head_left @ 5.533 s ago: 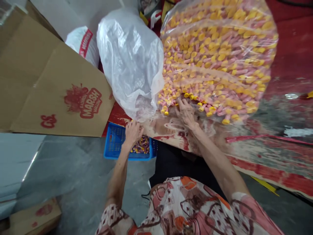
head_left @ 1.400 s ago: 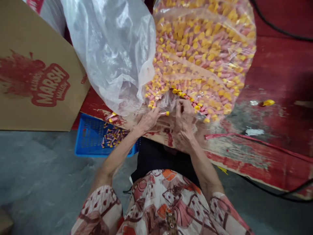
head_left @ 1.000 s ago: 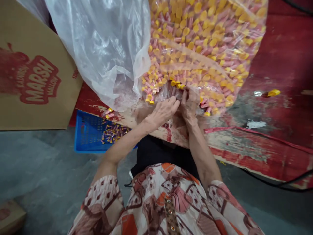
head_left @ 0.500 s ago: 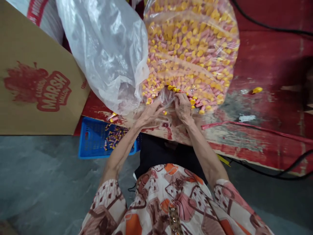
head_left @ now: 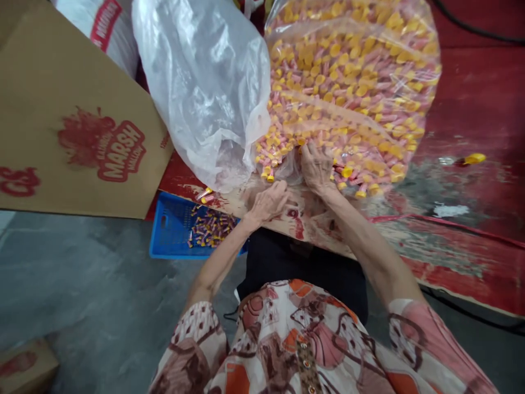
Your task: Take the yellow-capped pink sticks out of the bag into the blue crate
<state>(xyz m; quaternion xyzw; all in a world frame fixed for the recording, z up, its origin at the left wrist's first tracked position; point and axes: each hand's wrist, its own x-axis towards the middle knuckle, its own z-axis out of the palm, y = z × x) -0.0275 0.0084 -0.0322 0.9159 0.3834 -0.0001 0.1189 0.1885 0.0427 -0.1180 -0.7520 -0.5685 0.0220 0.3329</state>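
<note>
A large clear plastic bag (head_left: 348, 117) lies on the table, full of small pink tubes with yellow caps. My right hand (head_left: 318, 167) is at the bag's mouth, its fingers bent and pressed together among the tubes; the fingertips are partly hidden. Closer to the table's front edge is my left hand (head_left: 268, 203), its fingers curled inward, and what they may hold does not show. A few loose capped tubes (head_left: 207, 197) lie left of it. Below the edge, a blue plastic crate (head_left: 158, 235) contains many small yellow-capped tubes.
A whitish plastic bag (head_left: 200, 82) stands left of the full bag, beside a printed cardboard box (head_left: 77, 104). Right on the red, worn table (head_left: 471, 115) are a yellow piece (head_left: 474, 158), a pink strip (head_left: 435, 219) and a black cable (head_left: 471, 30). Another carton (head_left: 28, 361) sits on the floor.
The view has swung left. My left hand has drawn back from the bag's mouth toward the table edge, its fingers curling. My right hand has reached slightly farther into the mouth.
</note>
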